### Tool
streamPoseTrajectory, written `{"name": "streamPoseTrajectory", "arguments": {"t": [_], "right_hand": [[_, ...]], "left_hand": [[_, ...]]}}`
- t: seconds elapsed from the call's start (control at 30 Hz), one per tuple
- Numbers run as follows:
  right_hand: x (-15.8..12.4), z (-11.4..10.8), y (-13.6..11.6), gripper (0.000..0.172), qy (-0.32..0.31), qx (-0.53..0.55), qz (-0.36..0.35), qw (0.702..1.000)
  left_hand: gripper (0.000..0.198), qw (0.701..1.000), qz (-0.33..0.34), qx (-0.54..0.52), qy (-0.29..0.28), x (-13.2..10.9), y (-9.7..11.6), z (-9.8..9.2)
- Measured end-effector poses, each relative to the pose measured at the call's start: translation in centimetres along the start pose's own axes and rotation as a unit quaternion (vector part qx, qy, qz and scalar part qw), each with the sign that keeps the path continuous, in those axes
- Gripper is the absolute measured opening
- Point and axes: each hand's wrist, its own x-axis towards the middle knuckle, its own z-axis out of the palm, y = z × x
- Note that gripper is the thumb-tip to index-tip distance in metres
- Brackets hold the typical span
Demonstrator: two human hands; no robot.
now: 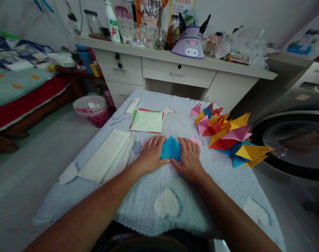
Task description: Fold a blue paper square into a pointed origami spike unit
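Broadly, a table (159,210) draped in a pale blue towel with white hearts fills the middle of the view, giving a soft, flat bed to press paper against. Behind it stands a white desk (175,68) crowded with bottles and jars, well apart from the work. On the table's left side lies a long folded cream sheet (107,157), and beyond it a stack of square papers (147,121) with a pale green one on top, kept near but out of the way. To the right sits a heap of folded paper shapes (228,136) in yellow, red, pink and blue, seemingly set aside as finished pieces.

Between the hands lies a blue paper (170,148), partly folded into a pointed shape and flat on the towel. The left hand (151,154) rests palm down with fingers spread, its thumb touching the paper's left edge. The right hand (189,157) lies the same way on the right edge. Neither hand grips; both press flat, likely to hold the crease down.
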Motion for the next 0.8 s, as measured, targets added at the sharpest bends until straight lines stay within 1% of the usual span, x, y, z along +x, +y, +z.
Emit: {"name": "streamPoseTrajectory", "arguments": {"t": [0.1,0.27,0.33,0.47,0.57,0.63,0.8], "right_hand": [[0.1,0.2,-0.1,0.077,-0.029,-0.019,0.014,0.999],[0.0,-0.1,0.7,0.084,-0.062,-0.03,0.037,0.997],[-0.1,-0.3,1.6,0.086,-0.076,-0.025,0.047,0.996],[-0.5,-1.0,4.3,0.09,-0.11,-0.01,0.073,0.991],[-0.7,-1.7,6.2,0.093,-0.139,0.01,0.087,0.986],[-0.8,-2.2,7.3,0.094,-0.149,0.018,0.094,0.984],[-0.9,-2.9,9.1,0.094,-0.169,0.055,0.054,0.983]], "left_hand": [[0.079,1.0,-0.015,0.002,-0.016,-0.1,0.2,0.1],[0.079,0.995,-0.039,-0.022,-0.086,-0.1,0.3,-1.1],[0.081,0.993,-0.034,-0.032,-0.107,-0.1,-0.1,-1.4],[0.084,0.988,-0.012,-0.053,-0.147,-0.3,-1.5,-2.1],[0.082,0.982,0.004,-0.066,-0.179,-0.7,-2.4,-3.0],[0.082,0.979,0.026,-0.074,-0.19,-0.8,-3.0,-3.6],[0.082,0.972,0.051,-0.094,-0.209,-0.9,-3.8,-4.9]]}}
